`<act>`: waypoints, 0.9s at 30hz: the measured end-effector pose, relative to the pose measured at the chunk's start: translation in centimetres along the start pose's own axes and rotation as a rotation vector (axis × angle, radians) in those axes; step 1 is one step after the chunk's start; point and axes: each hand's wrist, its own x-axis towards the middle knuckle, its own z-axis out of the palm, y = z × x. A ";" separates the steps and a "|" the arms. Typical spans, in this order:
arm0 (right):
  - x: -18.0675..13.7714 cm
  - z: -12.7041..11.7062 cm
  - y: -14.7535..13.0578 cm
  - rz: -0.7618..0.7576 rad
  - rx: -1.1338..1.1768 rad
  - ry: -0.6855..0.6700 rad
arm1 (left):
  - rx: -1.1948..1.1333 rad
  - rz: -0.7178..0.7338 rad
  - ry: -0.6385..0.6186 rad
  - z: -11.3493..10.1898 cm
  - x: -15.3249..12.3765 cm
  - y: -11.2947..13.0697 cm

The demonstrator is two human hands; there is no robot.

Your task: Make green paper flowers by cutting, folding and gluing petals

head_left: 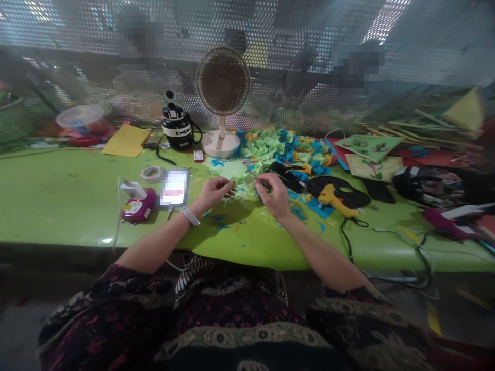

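My left hand point(215, 191), with a white band on its wrist, hovers over the middle of the table with its fingers curled together. Whatever may be in that pinch is too small to make out. To its right, my right hand point(274, 195) is closed around a small dark tool with a thin pale tip pointing left, which looks like scissors point(252, 175). Pale green paper point(226, 168) and small cut scraps point(243, 192) lie beneath and between the hands. Just behind them spreads a heap of green, blue and yellow paper pieces point(270, 147).
A fan point(222, 144) and a dark jug point(178, 131) stand at the back. Left are a lit phone point(174, 188), a tape roll point(151, 174) and a purple power block point(139, 206). A yellow glue gun point(336, 201) with its cord lies right, near a black bag point(433, 185).
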 end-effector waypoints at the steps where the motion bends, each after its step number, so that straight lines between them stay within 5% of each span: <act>1: 0.0 0.0 0.1 0.036 0.009 -0.008 | 0.023 0.013 0.001 0.0 0.0 0.0; 9: -0.4 0.6 0.7 0.058 0.017 -0.125 | 0.149 0.052 0.021 0.2 -0.2 0.5; 16: 0.3 0.2 1.6 0.187 0.100 -0.106 | -0.051 -0.015 0.035 0.5 -0.3 1.0; 23: 3.5 -2.1 2.6 0.294 0.024 -0.052 | -0.003 -0.028 0.044 0.7 -0.4 0.8; 27: 7.0 -4.3 5.7 0.272 -0.119 -0.031 | 0.068 0.005 0.018 0.7 -0.4 0.5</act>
